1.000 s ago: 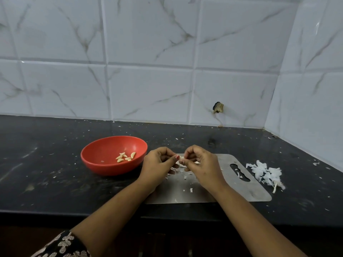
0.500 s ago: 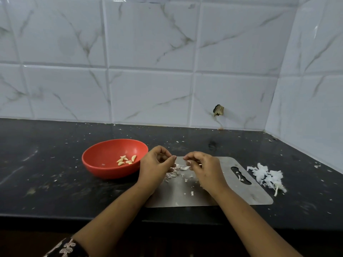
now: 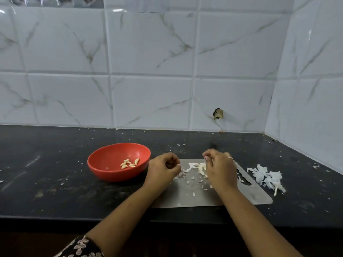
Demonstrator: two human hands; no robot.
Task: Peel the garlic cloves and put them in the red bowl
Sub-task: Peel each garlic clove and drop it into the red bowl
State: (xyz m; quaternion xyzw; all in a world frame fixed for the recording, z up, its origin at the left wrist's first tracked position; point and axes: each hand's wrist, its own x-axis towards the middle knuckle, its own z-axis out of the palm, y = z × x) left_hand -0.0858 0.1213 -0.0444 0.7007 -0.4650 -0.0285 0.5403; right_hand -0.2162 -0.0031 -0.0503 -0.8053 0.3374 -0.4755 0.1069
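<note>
The red bowl stands on the black counter left of my hands, with several peeled garlic cloves inside. My left hand hovers at the left edge of the steel cutting board, its fingers curled round a small garlic clove whose white tip shows at the fingertips. My right hand is over the middle of the board, fingers curled, pinching a bit of garlic skin at its tips. Between the two hands, unpeeled cloves and loose skins lie on the board.
A heap of white garlic skins lies on the counter off the board's right end. White flakes are scattered over the black counter. Tiled walls close the back and the right side. The counter's front edge runs just below the board.
My hands, which met over the board on one clove, have drawn apart: the left toward the bowl, the right to the right. The view has tilted slightly upward.
</note>
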